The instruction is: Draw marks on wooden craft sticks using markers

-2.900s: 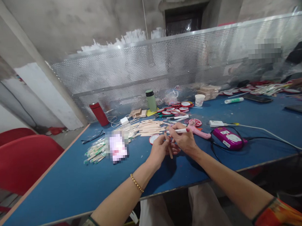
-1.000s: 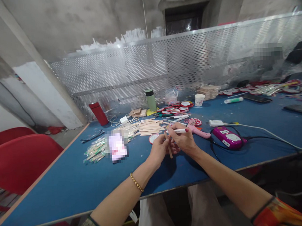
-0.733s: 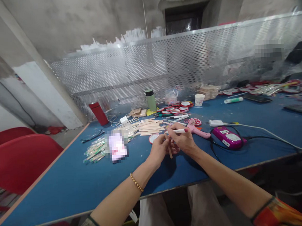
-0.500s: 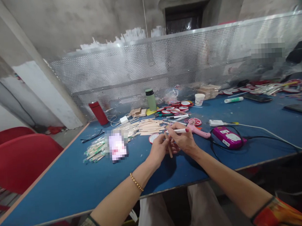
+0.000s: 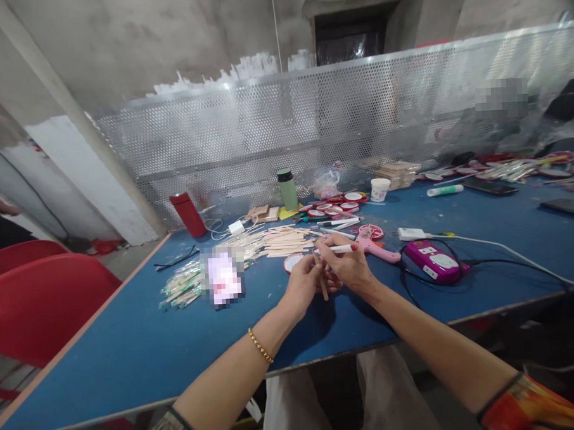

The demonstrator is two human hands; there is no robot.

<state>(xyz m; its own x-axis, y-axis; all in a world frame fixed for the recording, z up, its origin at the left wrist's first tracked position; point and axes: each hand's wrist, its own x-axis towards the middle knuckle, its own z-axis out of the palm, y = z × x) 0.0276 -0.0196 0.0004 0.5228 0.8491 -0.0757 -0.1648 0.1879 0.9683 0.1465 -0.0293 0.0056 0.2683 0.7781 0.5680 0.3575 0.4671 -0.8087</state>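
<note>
The stick (image 5: 322,283) is pale bare wood, matt, like the pile of sticks (image 5: 283,240) behind it. The pen (image 5: 338,249) is smooth white plastic. The tabletop (image 5: 131,348) is smooth matt blue, the screen (image 5: 264,133) shiny perforated metal, the chair (image 5: 43,301) glossy red plastic, and the wall (image 5: 141,37) rough grey plaster.

A thin, pale wooden stick (image 5: 324,291) stands nearly upright with a slight lean, pinched in the left hand (image 5: 303,284). A slim white pen (image 5: 342,249) lies almost level in the right hand (image 5: 353,270), one end close by the stick's upper end
</note>
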